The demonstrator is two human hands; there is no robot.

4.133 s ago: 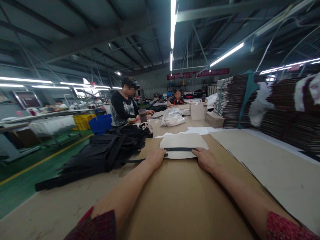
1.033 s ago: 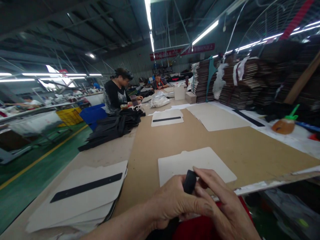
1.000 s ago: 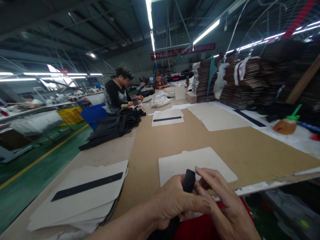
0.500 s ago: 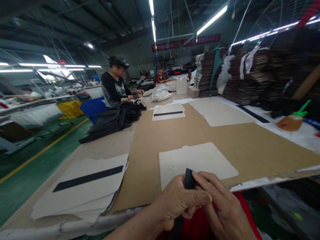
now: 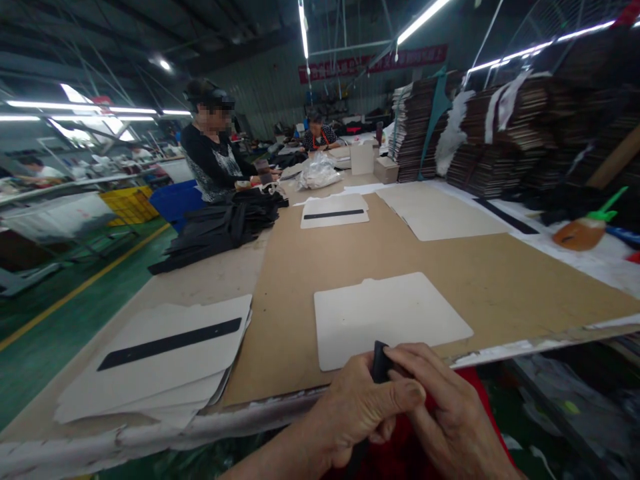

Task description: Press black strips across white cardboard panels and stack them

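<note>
Both my hands meet at the near table edge around a black strip, whose end pokes up between the fingers. My left hand is curled around it from the left. My right hand pinches it from the right with the fingers pressed together. Just beyond them a blank white card panel lies flat on the brown cardboard sheet. To the left sits a stack of white panels, each top one bearing a black strip.
Another striped panel lies farther up the table beside a pile of black fabric. A person in black works at the left side, another sits at the far end. Tall stacks of dark panels and an orange bottle line the right.
Four seconds ago my hands pressed a strip onto a far panel. Since then they came back to the near edge holding a black strip; over the last second they sank lower in view.
</note>
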